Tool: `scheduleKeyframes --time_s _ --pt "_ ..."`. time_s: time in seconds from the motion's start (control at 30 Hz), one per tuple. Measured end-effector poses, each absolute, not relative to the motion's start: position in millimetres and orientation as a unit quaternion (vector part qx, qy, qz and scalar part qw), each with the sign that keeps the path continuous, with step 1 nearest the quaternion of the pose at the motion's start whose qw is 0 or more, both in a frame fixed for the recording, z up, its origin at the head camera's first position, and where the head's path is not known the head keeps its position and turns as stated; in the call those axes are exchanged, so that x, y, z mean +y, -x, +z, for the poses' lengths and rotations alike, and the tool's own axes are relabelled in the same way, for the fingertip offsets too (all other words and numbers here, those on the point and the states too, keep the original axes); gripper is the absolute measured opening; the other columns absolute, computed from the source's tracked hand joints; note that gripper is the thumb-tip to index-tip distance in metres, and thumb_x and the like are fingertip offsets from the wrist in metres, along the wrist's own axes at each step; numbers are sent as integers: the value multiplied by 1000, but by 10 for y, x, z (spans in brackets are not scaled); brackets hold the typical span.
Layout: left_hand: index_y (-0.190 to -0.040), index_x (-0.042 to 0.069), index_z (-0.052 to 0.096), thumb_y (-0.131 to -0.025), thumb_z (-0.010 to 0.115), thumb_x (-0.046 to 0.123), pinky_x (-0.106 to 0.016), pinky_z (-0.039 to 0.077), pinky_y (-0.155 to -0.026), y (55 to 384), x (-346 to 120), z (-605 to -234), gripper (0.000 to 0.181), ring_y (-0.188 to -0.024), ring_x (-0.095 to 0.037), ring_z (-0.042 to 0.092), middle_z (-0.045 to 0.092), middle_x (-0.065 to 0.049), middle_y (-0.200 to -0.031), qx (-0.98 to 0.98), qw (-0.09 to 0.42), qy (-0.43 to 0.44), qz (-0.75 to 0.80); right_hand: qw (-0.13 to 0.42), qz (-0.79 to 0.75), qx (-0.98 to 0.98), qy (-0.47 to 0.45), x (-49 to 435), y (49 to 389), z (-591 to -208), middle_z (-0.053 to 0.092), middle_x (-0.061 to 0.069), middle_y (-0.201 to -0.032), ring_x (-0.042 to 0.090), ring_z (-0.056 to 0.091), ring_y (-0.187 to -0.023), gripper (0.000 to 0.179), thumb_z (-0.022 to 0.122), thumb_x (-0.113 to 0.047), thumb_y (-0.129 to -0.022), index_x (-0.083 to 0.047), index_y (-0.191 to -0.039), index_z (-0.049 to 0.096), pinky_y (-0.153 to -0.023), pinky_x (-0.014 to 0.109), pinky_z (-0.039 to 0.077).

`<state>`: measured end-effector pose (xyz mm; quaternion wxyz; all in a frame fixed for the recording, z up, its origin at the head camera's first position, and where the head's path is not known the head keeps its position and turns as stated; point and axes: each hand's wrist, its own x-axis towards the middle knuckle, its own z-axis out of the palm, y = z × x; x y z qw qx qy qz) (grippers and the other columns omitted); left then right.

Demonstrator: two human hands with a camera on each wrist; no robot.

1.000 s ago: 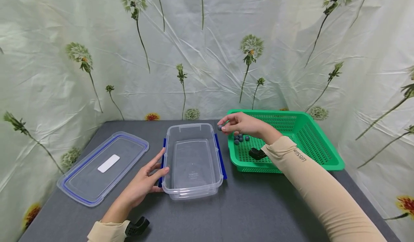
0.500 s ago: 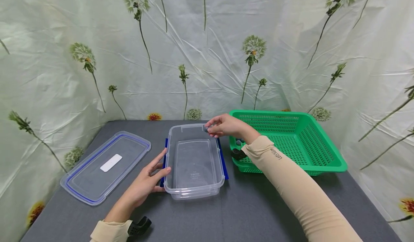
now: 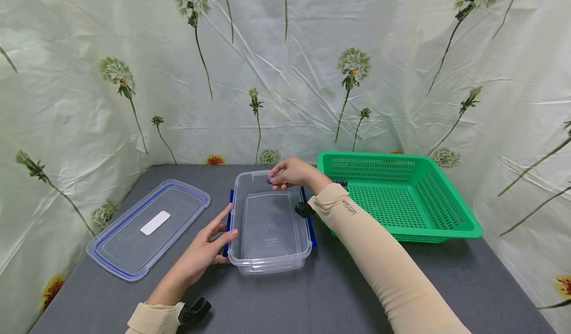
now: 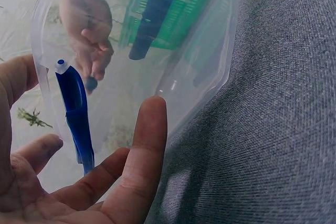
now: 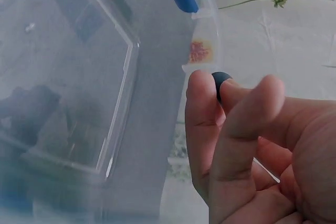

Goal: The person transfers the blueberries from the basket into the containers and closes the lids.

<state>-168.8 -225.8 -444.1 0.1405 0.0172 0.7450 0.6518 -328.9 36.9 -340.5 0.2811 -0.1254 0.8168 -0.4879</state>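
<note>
My right hand (image 3: 292,174) pinches a blueberry (image 5: 221,84) between thumb and fingertip, above the far right part of a clear plastic container (image 3: 272,264). The same blueberry (image 4: 91,83) shows through the container wall in the left wrist view. Along the container's left side, my left hand (image 3: 202,250) rests with its fingers spread and fairly straight; its thumb reaches the rim. A blue side latch (image 4: 76,108) hangs between those fingers and the wall. Inside the container, no berries show.
A clear lid (image 3: 107,245) with a blue seal and a white label lies at left. At right stands a green perforated basket (image 3: 446,234); my right arm covers its near left corner. Behind the grey table (image 3: 285,304) hangs a flower-printed sheet (image 3: 294,76).
My right hand has carried the blueberry leftward from the basket's left edge to over the container. The left hand keeps its place at the container's side. The head view has shifted slightly.
</note>
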Motion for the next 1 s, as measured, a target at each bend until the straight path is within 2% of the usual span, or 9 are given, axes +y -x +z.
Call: scheduleKeyframes --time_s 0.27,0.4,0.5,0.6,0.7,0.77,0.9,1.0 --pt "-171 43 22 -111 61 28 -58 66 -87 1694 -2258 -4435 73 -146 -57 44 28 -31 -167 744 138 -13 653 295 -491 812 112 93 3297 -3515 69 9 -92 10 67 -68 27 63 4 -105 10 -131 68 -66 18 59" --pt "-171 43 22 -111 62 29 -58 67 -87 1685 -2256 -4425 74 -145 -57 46 29 -31 -167 743 138 -15 654 289 -483 820 106 24 3291 -3554 67 8 -96 10 66 -70 27 63 5 -104 10 -130 69 -89 32 65" --pt "-171 43 21 -111 62 30 -58 66 -88 1679 -2257 -4418 74 -146 -57 45 28 -31 -168 742 141 -19 655 294 -479 821 99 2 3285 -3570 69 11 -104 10 66 -71 28 63 5 -105 10 -132 68 -107 42 60" --pt "-171 43 21 -110 62 30 -58 66 -88 1673 -2244 -4408 74 -146 -57 44 28 -31 -168 743 141 -19 654 304 -476 820 95 2 3283 -3587 71 20 -119 12 66 -76 32 61 5 -105 11 -136 65 -111 44 58" --pt "-171 42 21 -111 62 29 -58 66 -88 1667 -2236 -4405 74 -146 -58 45 27 -32 -168 745 141 -20 652 314 -475 817 95 1 3282 -3599 66 28 -137 18 68 -87 36 59 4 -106 11 -142 61 -113 45 57" --pt "-171 42 21 -111 62 29 -58 66 -88 1663 -2232 -4404 74 -145 -58 46 27 -32 -168 745 140 -18 652 319 -475 814 97 -1 3284 -3605 62 31 -144 27 71 -100 38 58 3 -107 11 -145 58 -113 46 56" --pt "-171 41 21 -111 62 30 -57 67 -88 1658 -2232 -4408 73 -146 -57 45 27 -32 -168 745 138 -16 653 325 -483 807 101 -8 3277 -3594 58 33 -147 40 66 -128 39 57 1 -109 11 -147 56 -114 47 56" --pt "-171 41 22 -111 62 30 -57 67 -88 1656 -2241 -4413 73 -146 -57 45 27 -32 -168 742 137 -14 656 330 -490 800 106 -6 3261 -3568 58 34 -145 42 64 -130 39 57 0 -109 12 -147 56 -114 47 56"
